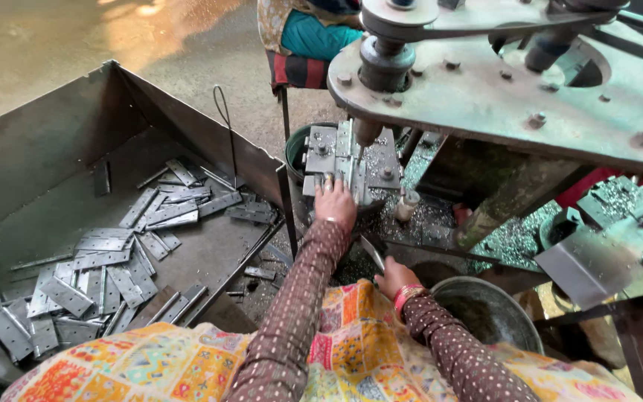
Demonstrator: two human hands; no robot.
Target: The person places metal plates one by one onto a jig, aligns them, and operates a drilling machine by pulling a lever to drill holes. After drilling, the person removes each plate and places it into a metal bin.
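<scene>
The left hand (pixel 334 202) lies at centre frame, fingers together and pressed flat on a metal plate (pixel 338 165) seated in the jig (pixel 351 158) under the drill spindle (pixel 370 130). The plate sits on the jig face directly below the bit, which stands just above it or on it; contact cannot be told. The right hand (pixel 394 277) rests lower, right of centre, closed around a thin lever or strip (pixel 372 251) that slants up to the left; which of the two it is cannot be told.

Progress, as judged from the layout: one plate is loaded and held for drilling. A large stock of like plates (pixel 113 260) lies loose in the open steel bin (pixel 46 141) at left of frame, heaped toward its lower left corner. Whether those are finished or waiting cannot be told; holes show on several. Metal swarf (pixel 511 238) covers the machine base right of centre, which indicates much drilling already done.

The plate is a flat, grey, rectangular strip of dull bare steel, lying level and square in the jig, half covered by the fingers.

A round metal bucket (pixel 485 313) stands at lower right, just beside the right forearm. A second person's clothing (pixel 314 37) shows at top centre, behind the machine
</scene>
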